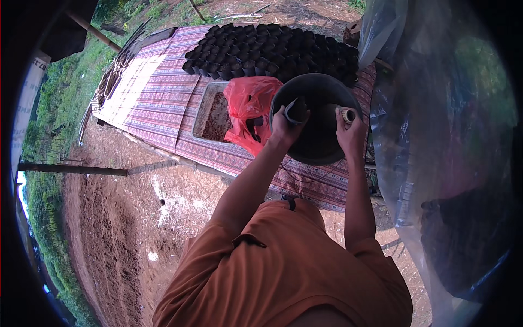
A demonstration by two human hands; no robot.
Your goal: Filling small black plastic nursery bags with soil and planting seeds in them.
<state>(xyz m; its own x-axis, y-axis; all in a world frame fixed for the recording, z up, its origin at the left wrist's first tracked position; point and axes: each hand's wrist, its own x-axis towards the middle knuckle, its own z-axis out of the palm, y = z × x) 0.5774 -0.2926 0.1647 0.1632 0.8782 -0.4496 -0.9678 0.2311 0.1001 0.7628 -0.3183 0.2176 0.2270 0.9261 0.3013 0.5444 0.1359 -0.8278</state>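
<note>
My left hand [288, 124] holds a small black plastic nursery bag [296, 110] with its mouth open, over the left part of a large round dark basin [314, 159]. In my right hand [350, 130] is a short pale hollow tube [348, 115], possibly bamboo, held over the basin's right part. The two hands are apart. What lies in the basin is dark and hard to tell. A red plastic bag [249, 98] touches the basin's left side, with dark things showing through its opening.
Many black nursery bags [253, 49] stand packed behind the basin. A pale plastic basket [196, 122] holds small brown seed-like pieces [215, 118]. All rest on a patterned mat [155, 102] over a raised platform. Clear plastic sheeting [396, 155] hangs at the right.
</note>
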